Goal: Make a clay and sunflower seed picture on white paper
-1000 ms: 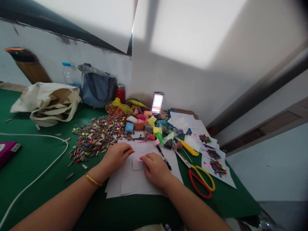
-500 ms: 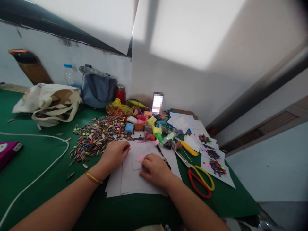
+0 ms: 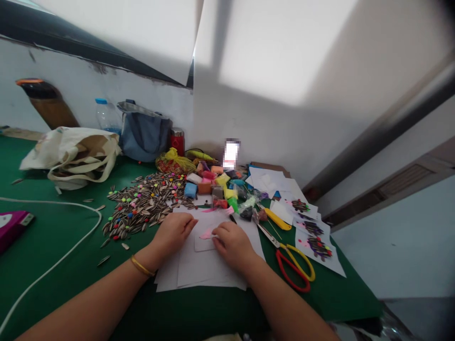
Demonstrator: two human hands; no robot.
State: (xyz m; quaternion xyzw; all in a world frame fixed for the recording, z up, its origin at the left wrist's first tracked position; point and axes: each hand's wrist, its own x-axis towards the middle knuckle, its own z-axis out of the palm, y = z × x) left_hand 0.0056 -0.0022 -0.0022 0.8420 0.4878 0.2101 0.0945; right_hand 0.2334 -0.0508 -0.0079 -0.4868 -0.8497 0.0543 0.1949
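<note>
My left hand (image 3: pixel 177 230) rests at the left edge of the stacked white paper (image 3: pixel 199 272). Its fingers are curled together at the tips, and I cannot see whether anything small is between them. On the paper lies a small white card (image 3: pixel 204 245) with a flat piece of pink clay (image 3: pixel 206 234) on it. My right hand (image 3: pixel 232 242) is over the card's right side, its fingertips pinched close to the pink clay. What the fingertips hold is hidden. Behind the right hand, a black pen (image 3: pixel 232 219) is mostly covered.
Sunflower seeds with coloured beads (image 3: pixel 142 203) are heaped at left. Packets of coloured clay (image 3: pixel 220 189) lie behind the paper. Scissors (image 3: pixel 293 263) and a yellow cutter (image 3: pixel 277 219) are at right, beside seed-decorated sheets (image 3: pixel 320 246). A white cable (image 3: pixel 83 237) crosses the left side.
My right hand has shifted slightly up, its fingers drawn closer together by the pink clay and covering more of the pen. My left hand has moved slightly right, its fingers still curled.
</note>
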